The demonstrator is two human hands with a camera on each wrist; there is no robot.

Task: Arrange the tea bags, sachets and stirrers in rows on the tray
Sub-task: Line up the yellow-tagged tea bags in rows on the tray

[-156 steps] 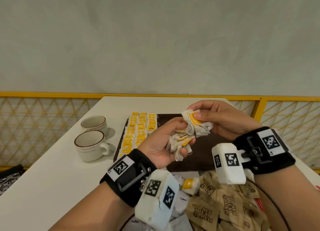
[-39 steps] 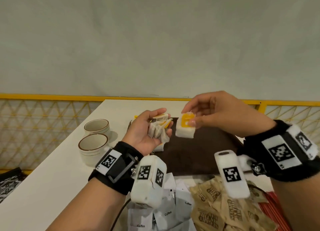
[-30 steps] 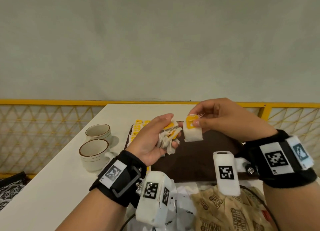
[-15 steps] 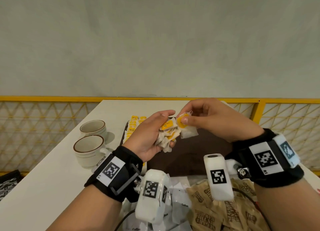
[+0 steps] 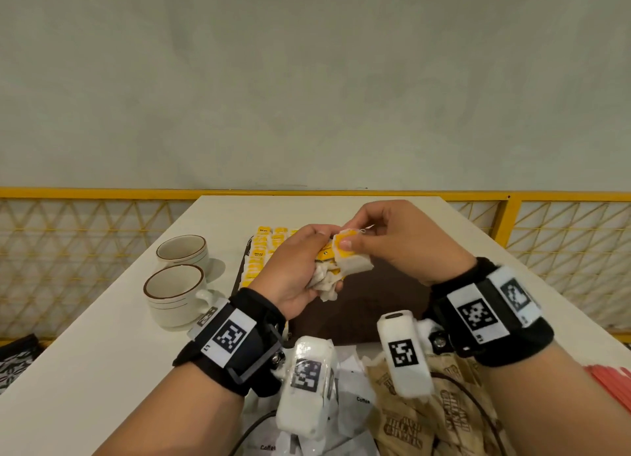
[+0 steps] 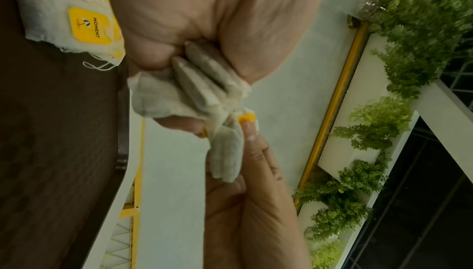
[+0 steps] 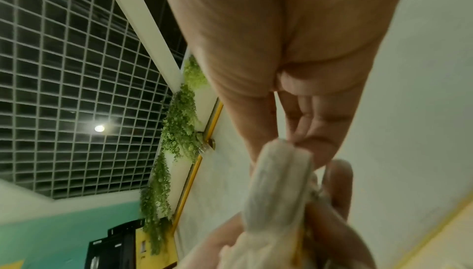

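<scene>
Above the dark brown tray, my left hand grips a crumpled bunch of tea bags with yellow tags. My right hand pinches one tea bag by its yellow tag, pressed against the bunch. In the left wrist view the bunch sticks out of my fist and the single bag hangs from the right hand's fingers. The right wrist view shows that bag blurred below my fingertips. Rows of yellow-tagged tea bags lie on the tray's left part, partly hidden by my left hand.
Two white cups stand left of the tray. White coffee sachets, brown sachets and red stirrers lie near the table's front edge. A yellow railing runs behind the white table.
My right hand had held the single tea bag apart from the bunch; it has brought it back against the bunch in my left hand. Both hands stay raised over the tray.
</scene>
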